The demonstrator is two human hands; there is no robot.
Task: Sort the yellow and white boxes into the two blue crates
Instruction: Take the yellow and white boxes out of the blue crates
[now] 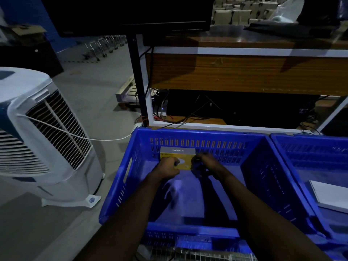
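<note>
Yellow box (183,160), grey-topped with small print along the upper face: sitting at the far end of the left blue crate (252,178), close against its slotted far wall, both hands gripping it.

Left hand (168,167): reaching into the crate, fingers curling over the box's near left edge, closing on it.

Right hand (202,164): reaching in beside the left, fingers bending around the box's right side; exact finger contact is hard to make out in the dim light, though the hand is pressing against the box.

Both bare forearms are extending down over the crate's near rim.

Right blue crate (310,147): standing just beside the left one, walls touching or nearly so; a white box (331,194) is lying on its floor, partly cut off by the frame edge.

White air cooler (43,132): standing on the floor left of the crates, a white cord trailing from it.

Wooden desk (244,72): standing behind the crates, cables tangling beneath it, a dark monitor (131,14) hanging above.
</note>
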